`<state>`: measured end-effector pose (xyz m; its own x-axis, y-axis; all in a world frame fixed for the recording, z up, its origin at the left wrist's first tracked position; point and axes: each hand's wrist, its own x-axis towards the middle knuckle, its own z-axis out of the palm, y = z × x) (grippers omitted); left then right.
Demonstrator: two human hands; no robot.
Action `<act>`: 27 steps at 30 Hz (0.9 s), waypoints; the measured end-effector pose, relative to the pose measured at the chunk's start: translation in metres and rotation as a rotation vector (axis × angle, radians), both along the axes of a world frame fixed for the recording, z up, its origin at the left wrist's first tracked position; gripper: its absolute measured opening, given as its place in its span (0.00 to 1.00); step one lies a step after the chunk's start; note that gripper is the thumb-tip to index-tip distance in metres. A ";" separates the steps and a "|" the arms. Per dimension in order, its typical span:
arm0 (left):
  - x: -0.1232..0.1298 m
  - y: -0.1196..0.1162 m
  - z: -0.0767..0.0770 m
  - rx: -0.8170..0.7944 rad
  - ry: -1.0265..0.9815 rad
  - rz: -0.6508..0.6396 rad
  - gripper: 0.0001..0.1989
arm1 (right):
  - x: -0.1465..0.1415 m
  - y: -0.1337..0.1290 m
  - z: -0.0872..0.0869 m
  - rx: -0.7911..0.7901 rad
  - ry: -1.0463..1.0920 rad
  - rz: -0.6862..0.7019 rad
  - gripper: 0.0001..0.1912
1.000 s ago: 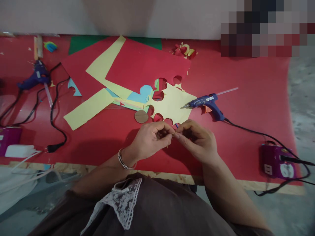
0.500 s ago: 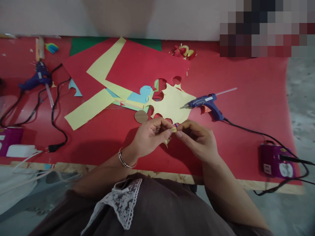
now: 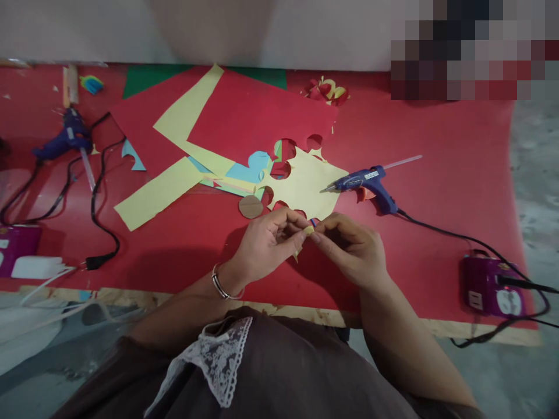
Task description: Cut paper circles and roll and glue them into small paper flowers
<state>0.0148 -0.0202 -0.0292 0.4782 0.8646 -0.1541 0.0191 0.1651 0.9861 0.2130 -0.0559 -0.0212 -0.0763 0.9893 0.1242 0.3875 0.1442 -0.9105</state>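
Between the fingertips of my left hand and my right hand is a small yellow paper piece. Both hands pinch it, thumbs facing me, just above the red table. Its full shape is hidden by the fingers. Right behind the hands lies a pale yellow paper sheet with round bites cut from its edge. A blue glue gun rests with its nozzle on that sheet and a clear glue stick out of its back. Left of the sheet is a brown cardboard disc.
Yellow strips lie over a large red sheet. Paper curls are heaped at the back. A second glue gun with cords lies at left. A purple power box stands at right, its cable running to the near glue gun.
Almost nothing differs. Both hands keep their place, and the yellow paper piece has turned very slightly between the fingertips.
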 end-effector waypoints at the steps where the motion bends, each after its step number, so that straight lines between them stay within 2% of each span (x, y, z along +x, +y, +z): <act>1: 0.000 0.000 0.001 0.009 0.008 0.004 0.08 | 0.000 0.000 0.000 -0.005 0.001 0.000 0.12; 13: -0.003 0.003 0.007 0.189 0.153 0.028 0.06 | -0.001 -0.001 -0.002 0.035 -0.037 0.020 0.05; 18: -0.003 0.002 0.006 0.171 0.160 0.046 0.08 | -0.001 -0.001 -0.003 0.026 -0.042 0.008 0.05; 23: -0.002 0.000 0.006 0.227 0.197 0.069 0.07 | 0.000 -0.001 -0.007 0.014 -0.025 -0.004 0.04; 27: -0.001 -0.002 0.006 0.189 0.181 0.071 0.08 | 0.000 -0.002 -0.008 0.017 -0.012 -0.001 0.04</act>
